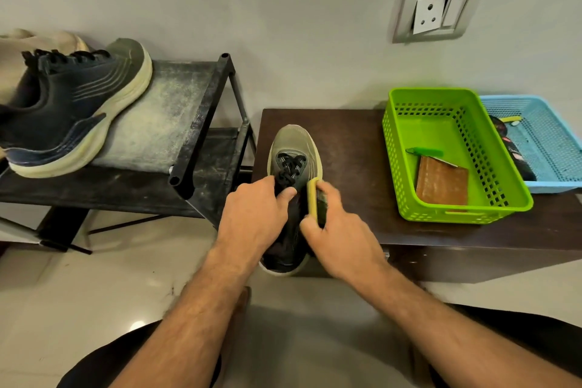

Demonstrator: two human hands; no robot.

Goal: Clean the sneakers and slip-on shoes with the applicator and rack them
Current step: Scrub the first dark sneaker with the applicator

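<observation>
Sneaker point(294, 164) sits on the dark table point(352, 148); left hand point(255, 214) pinches its laces, right hand point(338, 230) grips the yellow applicator point(312, 198) against its side.

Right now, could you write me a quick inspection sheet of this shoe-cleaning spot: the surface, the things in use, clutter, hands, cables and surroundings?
Surface: dark brown wooden bench, heel of the shoe overhanging its near edge.
Job's things: olive-green lace-up sneaker on the bench, toe towards the wall; yellow-backed applicator sponge against its right side; matching sneaker already on the black metal shoe rack, whose top shelf looks dusty.
Clutter: bright green perforated plastic basket holding a brown flat pad; light blue plastic basket with dark items, unclear what.
Hands: left hand grips the sneaker at the laces; right hand holds the sponge.
Cables: nothing seen.
Surroundings: grey wall socket, pale tiled floor.
</observation>
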